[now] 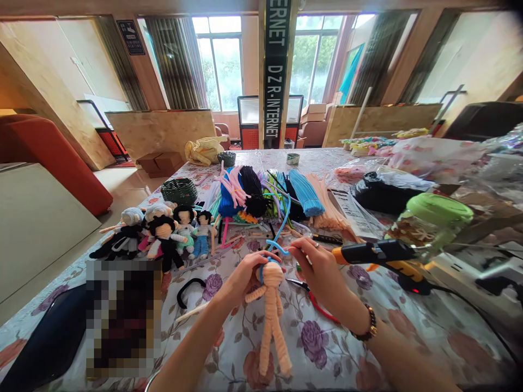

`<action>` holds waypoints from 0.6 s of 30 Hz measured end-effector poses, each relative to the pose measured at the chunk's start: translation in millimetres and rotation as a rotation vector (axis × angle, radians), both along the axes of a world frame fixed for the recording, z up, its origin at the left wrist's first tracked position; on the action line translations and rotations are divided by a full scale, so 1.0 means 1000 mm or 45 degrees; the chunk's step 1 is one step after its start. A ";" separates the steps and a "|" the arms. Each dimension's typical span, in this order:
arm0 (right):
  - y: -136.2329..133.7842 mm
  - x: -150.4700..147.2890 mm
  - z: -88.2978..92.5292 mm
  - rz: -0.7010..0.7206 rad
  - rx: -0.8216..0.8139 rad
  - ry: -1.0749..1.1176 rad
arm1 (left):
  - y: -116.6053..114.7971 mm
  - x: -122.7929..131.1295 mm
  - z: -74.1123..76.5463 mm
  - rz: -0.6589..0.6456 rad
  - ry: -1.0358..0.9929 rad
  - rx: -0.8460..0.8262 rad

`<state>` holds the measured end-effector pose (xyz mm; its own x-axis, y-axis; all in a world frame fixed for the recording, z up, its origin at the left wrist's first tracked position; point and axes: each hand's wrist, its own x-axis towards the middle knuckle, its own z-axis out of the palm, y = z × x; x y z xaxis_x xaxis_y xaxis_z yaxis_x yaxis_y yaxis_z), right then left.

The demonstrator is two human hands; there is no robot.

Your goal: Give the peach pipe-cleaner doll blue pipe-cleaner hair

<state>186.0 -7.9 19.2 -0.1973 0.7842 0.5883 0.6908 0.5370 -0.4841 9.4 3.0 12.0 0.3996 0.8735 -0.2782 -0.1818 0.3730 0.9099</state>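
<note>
A peach doll figure (271, 310) made of wound pipe cleaners hangs with its legs toward me over the flowered cloth. My left hand (250, 273) is closed round its head, where some blue shows at the edge. From the head a blue pipe cleaner (281, 228) rises and bends. My right hand (316, 272) pinches an end of it a little to the right of the doll. Beneath the right hand lie scissors (316, 305) with red handles, partly covered by it.
Several finished dolls (165, 234) sit at left beside a dark basket (178, 190). Bundles of coloured pipe cleaners (304, 193) lie ahead. At right are a glue gun (376, 253), a green-lidded jar (433, 218) and plastic bags (433, 155). A black curved piece (190, 288) lies left.
</note>
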 end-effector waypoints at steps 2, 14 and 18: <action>0.001 0.000 0.000 0.005 0.002 0.011 | 0.000 -0.002 0.001 -0.015 0.133 0.078; 0.004 -0.002 -0.002 0.024 -0.099 -0.022 | 0.008 -0.011 -0.006 0.005 0.461 0.256; 0.007 -0.002 -0.005 0.023 -0.091 -0.088 | 0.012 -0.014 -0.008 0.111 0.476 0.485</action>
<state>183.9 -0.5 14.6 -0.2501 0.8197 0.5153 0.7146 0.5154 -0.4730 -4.6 14.7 3.9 0.2554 0.9658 -0.0449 0.1651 0.0022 0.9863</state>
